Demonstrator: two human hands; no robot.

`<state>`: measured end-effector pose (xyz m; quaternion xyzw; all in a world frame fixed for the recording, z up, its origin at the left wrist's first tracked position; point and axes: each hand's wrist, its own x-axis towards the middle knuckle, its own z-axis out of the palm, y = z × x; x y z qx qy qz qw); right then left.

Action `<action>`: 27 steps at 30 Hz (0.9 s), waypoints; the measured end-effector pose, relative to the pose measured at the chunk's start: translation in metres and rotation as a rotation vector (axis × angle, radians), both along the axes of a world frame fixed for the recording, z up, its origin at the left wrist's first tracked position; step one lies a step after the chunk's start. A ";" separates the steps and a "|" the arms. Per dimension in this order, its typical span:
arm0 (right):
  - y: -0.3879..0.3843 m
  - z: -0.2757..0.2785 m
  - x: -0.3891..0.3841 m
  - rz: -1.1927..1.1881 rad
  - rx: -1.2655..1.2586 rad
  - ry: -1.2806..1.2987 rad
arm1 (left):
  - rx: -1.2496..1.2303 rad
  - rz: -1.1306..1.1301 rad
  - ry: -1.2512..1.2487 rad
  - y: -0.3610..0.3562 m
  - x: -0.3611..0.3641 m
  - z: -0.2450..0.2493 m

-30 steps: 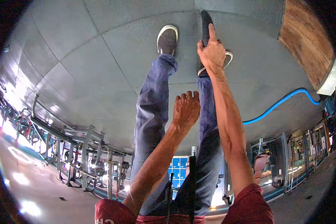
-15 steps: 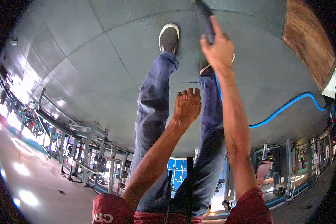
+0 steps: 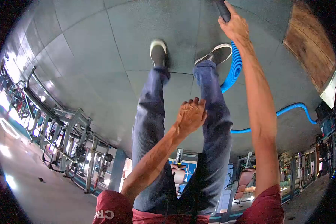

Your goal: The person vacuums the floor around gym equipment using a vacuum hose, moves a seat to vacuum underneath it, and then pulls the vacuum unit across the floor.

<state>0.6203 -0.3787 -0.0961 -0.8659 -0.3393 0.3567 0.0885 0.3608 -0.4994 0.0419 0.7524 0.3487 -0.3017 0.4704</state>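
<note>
My right hand (image 3: 235, 27) is wrapped round a black tube handle (image 3: 223, 10) at the top of the view, with the handle's far end out of frame. A ribbed blue hose (image 3: 235, 67) hangs below that hand, passes behind my leg and shows again as a blue stretch (image 3: 293, 107) at the right. My left hand (image 3: 191, 114) hangs in front of my thighs, its fingers curled, with nothing visible in them. Two dark shoes with white rims, the left one (image 3: 158, 54) and the right one (image 3: 221, 55), stand on the grey tiled floor (image 3: 97, 71).
A wooden panel (image 3: 310, 44) stands at the upper right, and a dark machine (image 3: 326, 125) is at the hose's far end. Metal gym equipment (image 3: 69, 134) fills the left side. Padded benches (image 3: 245, 183) and blue lockers (image 3: 190, 170) are farther off.
My right hand and the black handle have moved right and up. More of the blue hose shows beside my right leg. My feet have shifted, and my left hand has moved slightly right and down.
</note>
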 end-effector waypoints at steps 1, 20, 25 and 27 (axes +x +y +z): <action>0.011 0.011 -0.005 -0.046 -0.019 0.025 | 0.011 0.052 -0.043 0.002 -0.003 0.002; -0.057 -0.055 -0.089 0.093 -0.129 -0.216 | 0.235 0.154 0.049 -0.019 -0.164 -0.035; -0.088 -0.055 -0.119 -0.040 -0.113 -0.117 | 0.070 0.191 0.055 -0.059 -0.170 -0.031; -0.105 -0.055 -0.133 -0.040 -0.116 -0.109 | 0.155 0.202 0.015 -0.080 -0.173 -0.031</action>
